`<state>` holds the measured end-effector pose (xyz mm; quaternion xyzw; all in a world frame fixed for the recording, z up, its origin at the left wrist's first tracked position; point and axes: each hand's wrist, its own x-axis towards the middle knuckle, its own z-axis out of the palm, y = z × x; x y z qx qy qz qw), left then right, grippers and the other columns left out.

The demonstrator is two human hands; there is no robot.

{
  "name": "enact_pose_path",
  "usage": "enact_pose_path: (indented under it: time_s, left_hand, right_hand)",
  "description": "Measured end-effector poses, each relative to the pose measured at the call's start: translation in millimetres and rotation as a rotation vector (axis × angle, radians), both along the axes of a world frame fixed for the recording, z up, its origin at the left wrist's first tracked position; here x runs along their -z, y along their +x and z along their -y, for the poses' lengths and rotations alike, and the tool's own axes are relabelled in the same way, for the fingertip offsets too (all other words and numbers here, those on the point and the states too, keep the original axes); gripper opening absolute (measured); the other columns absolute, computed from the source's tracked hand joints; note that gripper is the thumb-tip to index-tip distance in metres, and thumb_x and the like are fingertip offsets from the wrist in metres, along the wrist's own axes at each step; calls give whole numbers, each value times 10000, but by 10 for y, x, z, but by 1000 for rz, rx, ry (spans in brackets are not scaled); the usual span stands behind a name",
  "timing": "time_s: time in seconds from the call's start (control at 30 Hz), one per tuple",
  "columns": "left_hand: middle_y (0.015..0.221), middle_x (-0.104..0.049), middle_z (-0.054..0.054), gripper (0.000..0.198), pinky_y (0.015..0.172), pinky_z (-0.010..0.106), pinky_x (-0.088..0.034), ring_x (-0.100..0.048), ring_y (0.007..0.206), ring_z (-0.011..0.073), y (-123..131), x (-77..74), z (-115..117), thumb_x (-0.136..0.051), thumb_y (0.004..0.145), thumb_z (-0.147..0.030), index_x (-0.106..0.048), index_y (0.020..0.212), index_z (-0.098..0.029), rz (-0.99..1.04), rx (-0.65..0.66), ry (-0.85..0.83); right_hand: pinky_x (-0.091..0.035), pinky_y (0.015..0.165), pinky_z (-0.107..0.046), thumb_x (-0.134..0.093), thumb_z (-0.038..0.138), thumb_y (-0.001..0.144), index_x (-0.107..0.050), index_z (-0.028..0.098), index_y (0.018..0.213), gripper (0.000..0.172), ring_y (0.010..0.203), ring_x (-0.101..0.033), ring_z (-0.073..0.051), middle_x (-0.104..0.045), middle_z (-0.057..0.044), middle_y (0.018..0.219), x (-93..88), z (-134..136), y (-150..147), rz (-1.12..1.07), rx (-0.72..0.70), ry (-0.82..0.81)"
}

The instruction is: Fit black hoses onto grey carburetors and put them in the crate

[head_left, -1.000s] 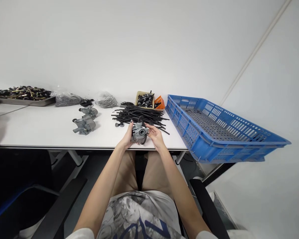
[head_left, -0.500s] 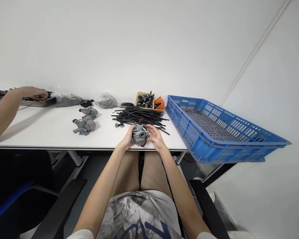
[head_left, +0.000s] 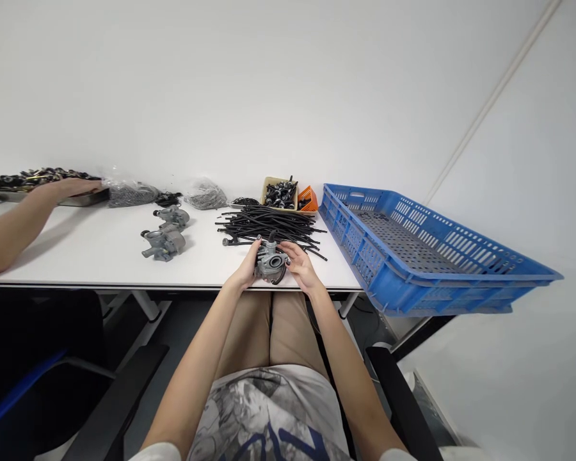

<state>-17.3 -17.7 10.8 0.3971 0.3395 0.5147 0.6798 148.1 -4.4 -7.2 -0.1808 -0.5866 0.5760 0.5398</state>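
A grey metal carburetor [head_left: 269, 261] with a black cap on top is held just over the table's front edge. Around its left side my left hand [head_left: 244, 269] is closed, thumb up by the top. My right hand [head_left: 301, 266] grips the right side with bent fingers, where a black hose curves down along the body. The fingertips partly hide the hose. Behind the hands lies a pile of black rubber hoses [head_left: 269, 221]. A small black fitting [head_left: 228, 242] rests left of the pile's near side.
Two more carburetors [head_left: 163, 243] stand to the left. At the back are a cream bin [head_left: 264, 192] of black parts, an orange basket [head_left: 308, 200] and plastic bags [head_left: 205, 194] of small parts. A blue crate [head_left: 413, 282] overhangs the right. A co-worker's arm [head_left: 24, 224] reaches a metal tray [head_left: 86, 198].
The carburetor stays in both my hands, with only slight finger shifts. At the left, the co-worker's hand has moved a little to the right and lower along the tray's near edge.
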Motion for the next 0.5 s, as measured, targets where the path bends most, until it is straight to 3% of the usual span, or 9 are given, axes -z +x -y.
enact_pose_path:
  time_s: [0.5]
  left_hand:
    - [645, -665, 51, 440, 306, 221, -352, -565, 419, 158, -4, -20, -7, -430, 891, -498, -669, 946, -133, 16, 4, 92]
  right_hand:
    - [-434, 1055, -396, -855, 418, 648, -682, 258, 1100, 510, 1166, -610, -244, -674, -80, 1274, -2, 5, -28, -24, 39, 27]
